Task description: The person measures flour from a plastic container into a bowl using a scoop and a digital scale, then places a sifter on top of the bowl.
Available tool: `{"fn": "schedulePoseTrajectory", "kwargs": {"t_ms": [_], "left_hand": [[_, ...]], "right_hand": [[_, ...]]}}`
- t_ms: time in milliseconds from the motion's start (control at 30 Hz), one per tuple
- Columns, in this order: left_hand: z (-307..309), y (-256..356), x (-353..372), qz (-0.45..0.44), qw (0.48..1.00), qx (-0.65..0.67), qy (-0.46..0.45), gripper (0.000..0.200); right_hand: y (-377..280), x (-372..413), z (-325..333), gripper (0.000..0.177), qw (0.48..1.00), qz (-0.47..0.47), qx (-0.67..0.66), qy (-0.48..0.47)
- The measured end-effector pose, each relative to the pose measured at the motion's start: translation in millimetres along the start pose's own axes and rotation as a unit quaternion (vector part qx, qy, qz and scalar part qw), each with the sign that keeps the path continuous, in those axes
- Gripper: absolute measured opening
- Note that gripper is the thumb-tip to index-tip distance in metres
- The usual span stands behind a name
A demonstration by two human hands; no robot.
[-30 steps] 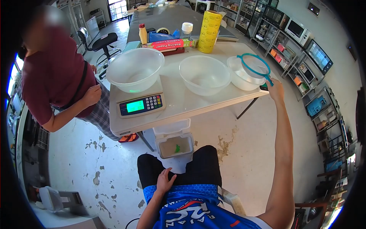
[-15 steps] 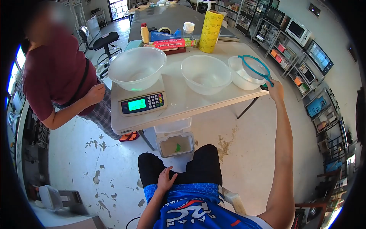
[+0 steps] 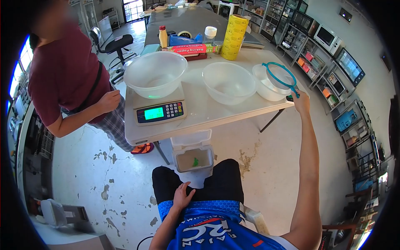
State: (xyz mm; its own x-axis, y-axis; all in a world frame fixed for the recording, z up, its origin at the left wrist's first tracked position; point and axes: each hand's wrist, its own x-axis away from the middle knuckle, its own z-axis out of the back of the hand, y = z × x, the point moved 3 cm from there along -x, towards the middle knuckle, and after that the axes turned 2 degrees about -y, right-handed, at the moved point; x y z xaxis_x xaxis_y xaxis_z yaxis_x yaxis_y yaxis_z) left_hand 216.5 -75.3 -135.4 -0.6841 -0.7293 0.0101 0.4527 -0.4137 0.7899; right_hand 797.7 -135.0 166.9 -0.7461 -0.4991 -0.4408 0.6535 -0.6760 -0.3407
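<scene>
My right hand (image 3: 301, 101) grips the handle of a teal-rimmed strainer (image 3: 281, 75), which rests over a small translucent bowl (image 3: 271, 92) at the table's right end. My left hand (image 3: 183, 196) lies on my lap with its fingers apart, holding nothing. A medium translucent bowl (image 3: 229, 85) stands left of the strainer. Farther left, a large translucent bowl (image 3: 156, 75) sits on a digital scale (image 3: 160, 113) with a lit green display.
Along the table's back are a yellow patterned roll (image 3: 234, 37), a baking paper box (image 3: 185, 50), a clear jar (image 3: 210, 34) and a bottle (image 3: 163, 36). A person (image 3: 71, 66) stands at the left. Below the table is an open plastic bin (image 3: 193, 168).
My view has shifted slightly, so the table and its contents sit a little farther right. My hands, the strainer and the bowls otherwise stay as they were.
</scene>
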Motion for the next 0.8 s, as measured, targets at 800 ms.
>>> {"fn": "schedulePoseTrajectory", "kwargs": {"t_ms": [800], "left_hand": [[3, -1, 1, 0.002, 0.999, 0.048, 0.012, 0.044]], "right_hand": [[-13, -9, 3, 0.043, 0.999, 0.029, -0.039, -0.019]]}}
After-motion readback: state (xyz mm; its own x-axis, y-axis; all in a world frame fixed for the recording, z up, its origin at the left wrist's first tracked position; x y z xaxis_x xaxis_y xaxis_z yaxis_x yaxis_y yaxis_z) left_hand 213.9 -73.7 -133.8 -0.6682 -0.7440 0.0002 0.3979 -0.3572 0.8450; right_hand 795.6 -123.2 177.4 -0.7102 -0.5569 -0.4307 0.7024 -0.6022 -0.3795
